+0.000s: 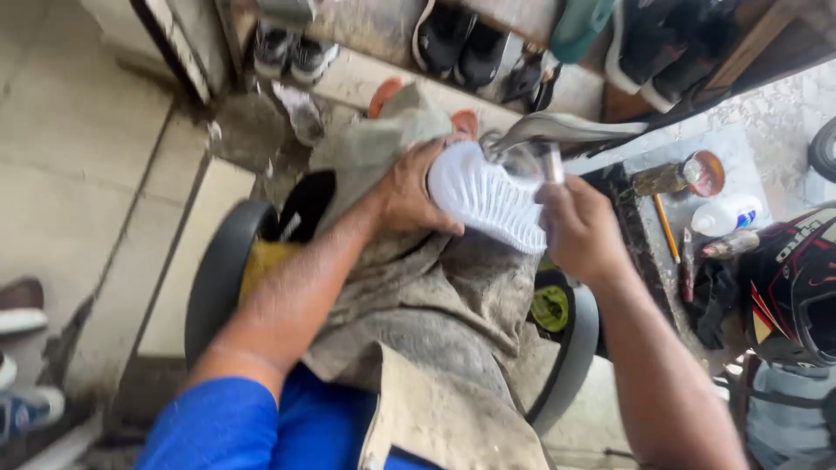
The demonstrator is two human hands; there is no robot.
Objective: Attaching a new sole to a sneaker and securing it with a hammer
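Keep your left hand (409,196) gripping the white ribbed rubber shoe sole (488,198) firmly on the dirty grey lap cloth (435,322), while your right hand (579,228), closed around a small metal tool (553,163), works slowly along the edge.

A white shoe sole (489,198) looks like matt rubber, moulded in wavy ridges. Beneath it lies a worn beige cloth (435,322), coarse, creased and stained grey with grime. The right hand (582,228) grips a small metal tool (554,162) with a dull shine. A curved metal stand (557,129) gleams smooth. The helmet (797,278) at the right has glossy hard plastic. A white plastic bottle (724,214) looks smooth. The floor tiles (78,157) are matt and dusty.
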